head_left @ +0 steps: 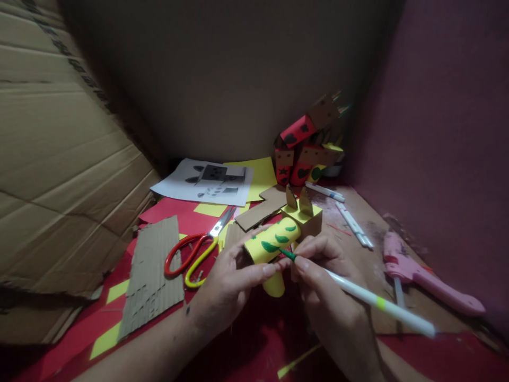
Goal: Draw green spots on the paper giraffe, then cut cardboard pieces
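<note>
My left hand (234, 276) is closed around a yellow paper tube figure (274, 239), which lies tilted with its boxy head (308, 217) toward the upper right. Two pointed cardboard ears rise from that head. Green leaf-shaped marks run along the tube. My right hand (326, 276) grips a white marker (374, 300) like a pen, its green tip touching the tube beside one of the marks. Below the tube hangs a rounded yellow paper piece (274, 285). To the left of my left hand lie scissors (202, 249) with one red and one yellow handle, blades apart.
A torn cardboard sheet (153, 276) lies at left, near a printed page (202, 183) on coloured paper. Several red and yellow figures (300, 154) are stacked at the back. White markers (353, 223) and a pink glue gun (429, 278) lie at right. Large cardboard (67, 159) stands at left.
</note>
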Available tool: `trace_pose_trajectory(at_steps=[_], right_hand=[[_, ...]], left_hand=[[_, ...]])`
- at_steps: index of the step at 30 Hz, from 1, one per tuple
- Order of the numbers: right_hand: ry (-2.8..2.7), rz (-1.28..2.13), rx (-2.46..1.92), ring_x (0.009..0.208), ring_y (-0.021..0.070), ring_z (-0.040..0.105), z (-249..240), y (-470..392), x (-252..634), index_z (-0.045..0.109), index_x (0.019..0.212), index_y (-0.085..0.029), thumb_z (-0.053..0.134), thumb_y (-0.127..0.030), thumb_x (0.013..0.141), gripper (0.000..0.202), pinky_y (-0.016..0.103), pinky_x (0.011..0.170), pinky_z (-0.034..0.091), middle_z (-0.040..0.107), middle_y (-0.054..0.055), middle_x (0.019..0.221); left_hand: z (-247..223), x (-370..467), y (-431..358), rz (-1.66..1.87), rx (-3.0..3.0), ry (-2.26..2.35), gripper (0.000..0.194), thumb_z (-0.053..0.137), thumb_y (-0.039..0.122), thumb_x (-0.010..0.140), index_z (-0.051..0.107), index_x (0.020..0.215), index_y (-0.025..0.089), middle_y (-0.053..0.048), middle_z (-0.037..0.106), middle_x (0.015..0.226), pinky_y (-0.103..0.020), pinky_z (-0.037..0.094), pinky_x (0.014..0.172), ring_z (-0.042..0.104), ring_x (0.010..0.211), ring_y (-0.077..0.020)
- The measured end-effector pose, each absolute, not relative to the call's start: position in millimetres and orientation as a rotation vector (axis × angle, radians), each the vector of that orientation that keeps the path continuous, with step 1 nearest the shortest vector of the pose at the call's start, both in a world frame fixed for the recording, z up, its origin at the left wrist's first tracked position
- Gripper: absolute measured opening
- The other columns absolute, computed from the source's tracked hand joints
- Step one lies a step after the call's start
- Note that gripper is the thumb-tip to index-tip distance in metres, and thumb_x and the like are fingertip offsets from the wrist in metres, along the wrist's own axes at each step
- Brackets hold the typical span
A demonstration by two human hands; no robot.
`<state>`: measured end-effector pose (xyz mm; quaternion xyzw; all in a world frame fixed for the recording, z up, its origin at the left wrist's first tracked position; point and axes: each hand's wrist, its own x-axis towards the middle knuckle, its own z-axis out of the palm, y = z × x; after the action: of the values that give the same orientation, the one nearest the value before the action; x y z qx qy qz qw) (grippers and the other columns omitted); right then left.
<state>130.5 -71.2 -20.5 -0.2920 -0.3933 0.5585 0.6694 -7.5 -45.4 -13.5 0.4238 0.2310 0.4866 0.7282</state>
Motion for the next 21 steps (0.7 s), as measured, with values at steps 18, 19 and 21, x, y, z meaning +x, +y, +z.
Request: trace_pose_trajectory(at_steps=[18,19,21], right_hand=[[-0.851,1.273,-0.666,0.067,0.0065,0.051,-18.6,-72.2,130.3,0.061,0.08,-0.022,0.065,-0.021,0.081,0.004,0.015,0.064,0.045,0.055,-0.005,0.073],[-0.859,1.274,-0.662,0.067,0.0067,0.051,-19.1,-72.2,130.3,0.061,0.08,-0.022,0.065,-0.021,0.082,0.004,0.016,0.064,0.045,0.055,-0.005,0.073],[-0.875,1.262,-0.66,0.067,0.0069,0.05,-20.1,-72.0,130.4,0.061,0.08,-0.023,0.064,-0.021,0.083,0.004,0.016,0.065,0.045,0.055,-0.005,0.073]], left_hand=[[-11.8,-6.9,-45.3,1.066,0.934,0.495,0.047,0.066,0.003,0.077,0.062,0.121,0.02,-0.009,0.067,0.117,-0.035,0.048,0.1,0.058,0.115,-0.0264],[-11.5,-6.7,-45.2,1.066,0.934,0.499,0.047,0.066,0.003,0.077,0.062,0.121,0.02,-0.009,0.067,0.117,-0.034,0.047,0.1,0.058,0.115,-0.0266],[-11.3,-6.3,-44.7,1.066,0.936,0.501,0.047,0.066,0.004,0.077,0.062,0.121,0.021,-0.009,0.066,0.119,-0.034,0.047,0.1,0.057,0.116,-0.0265]])
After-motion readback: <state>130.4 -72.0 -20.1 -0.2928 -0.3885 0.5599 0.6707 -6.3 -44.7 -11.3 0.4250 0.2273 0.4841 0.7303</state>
